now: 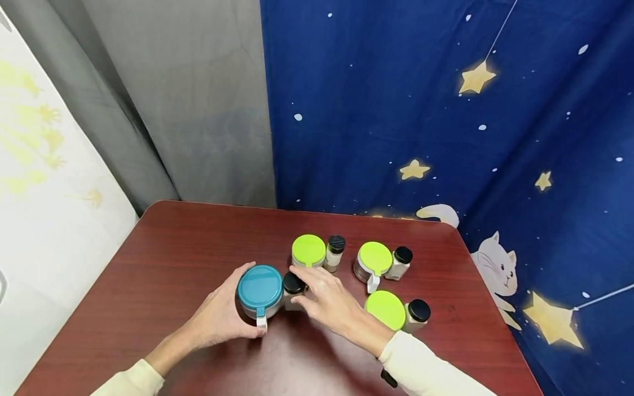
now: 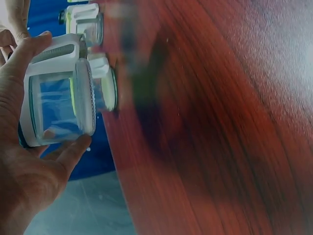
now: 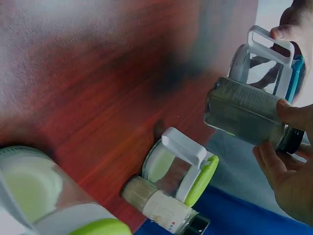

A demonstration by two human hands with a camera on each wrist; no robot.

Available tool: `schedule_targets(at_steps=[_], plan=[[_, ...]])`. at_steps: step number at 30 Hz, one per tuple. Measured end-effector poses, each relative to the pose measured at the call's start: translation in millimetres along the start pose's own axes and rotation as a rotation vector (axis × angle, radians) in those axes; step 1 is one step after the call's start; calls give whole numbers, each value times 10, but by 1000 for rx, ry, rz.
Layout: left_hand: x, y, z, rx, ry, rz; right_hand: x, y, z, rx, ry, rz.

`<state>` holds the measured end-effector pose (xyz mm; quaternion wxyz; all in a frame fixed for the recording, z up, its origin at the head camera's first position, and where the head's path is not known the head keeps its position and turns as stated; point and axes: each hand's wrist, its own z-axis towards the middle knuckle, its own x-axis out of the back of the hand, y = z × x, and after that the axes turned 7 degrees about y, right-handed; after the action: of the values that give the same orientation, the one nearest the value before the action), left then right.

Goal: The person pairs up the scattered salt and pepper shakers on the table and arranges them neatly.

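My left hand [image 1: 218, 314] grips a clear glass jar [image 2: 58, 105] with a blue lid [image 1: 260, 286] and a white handle, fingers on one side and thumb by the handle. Close on its right, my right hand [image 1: 333, 303] holds a square glass seasoning bottle [image 3: 242, 108] by its upper part, near the black cap [image 1: 294, 282]. The bottle is upright and beside the jar. In the right wrist view, the bottle hides part of the jar, and its contents look dull and greyish. Whether either base touches the table I cannot tell.
Three green-lidded jars [image 1: 309, 250] [image 1: 375, 257] [image 1: 386, 309] stand behind and to the right, each with a black-capped bottle [image 1: 335, 253] [image 1: 399, 263] [image 1: 417, 316] beside it. My right forearm passes near the closest jar. Curtains [image 1: 366, 110] hang beyond the red-brown table [image 1: 198, 236].
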<state>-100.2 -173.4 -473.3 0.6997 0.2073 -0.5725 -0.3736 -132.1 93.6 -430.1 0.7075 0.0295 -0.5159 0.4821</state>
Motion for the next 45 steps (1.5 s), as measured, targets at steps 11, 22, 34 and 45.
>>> schedule_targets(at_steps=[11, 22, 34, 45], plan=[[-235, 143, -46, 5, -71, -32, 42, 72, -339, -26, 80, -32], [-532, 241, -34, -2, -126, -69, 98, 119, -582, -214, 28, -36], [-763, 174, -53, -27, -134, -69, 48, 227, -669, -210, 1, -88], [-849, 214, 20, -62, -151, -57, 58, 288, -677, -223, 21, -133]])
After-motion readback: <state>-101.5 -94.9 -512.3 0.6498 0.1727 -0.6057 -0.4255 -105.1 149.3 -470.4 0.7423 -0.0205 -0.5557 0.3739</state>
